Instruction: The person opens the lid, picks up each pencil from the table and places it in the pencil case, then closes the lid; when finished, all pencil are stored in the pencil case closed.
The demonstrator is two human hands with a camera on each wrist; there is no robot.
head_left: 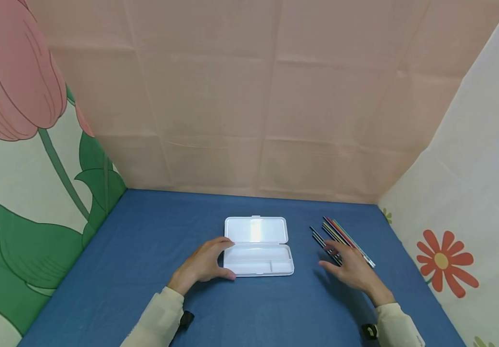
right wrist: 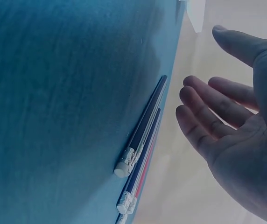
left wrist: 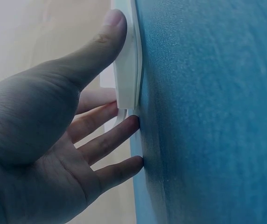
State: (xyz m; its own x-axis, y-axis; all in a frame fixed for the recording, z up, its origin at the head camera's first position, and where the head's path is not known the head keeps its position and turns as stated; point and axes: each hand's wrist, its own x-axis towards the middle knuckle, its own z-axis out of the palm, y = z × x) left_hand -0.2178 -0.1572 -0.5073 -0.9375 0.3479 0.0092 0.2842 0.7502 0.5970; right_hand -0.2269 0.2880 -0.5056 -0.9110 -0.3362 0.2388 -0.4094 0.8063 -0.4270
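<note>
A white pencil case lies on the blue table with its lid folded back, its tray bare apart from a small divider. My left hand holds the case at its left end, thumb on the near edge and fingers toward the hinge side. In the left wrist view the thumb lies against the case's wall. To the right, my right hand hovers over several pencils, fingers loosely bent and holding nothing. Dark pencils with eraser ends show beneath it in the right wrist view.
Yellow, red and teal pencils lie slanted beside the dark ones. The blue table meets a beige cloth backdrop behind. Flower-printed sheets hang at the left and right.
</note>
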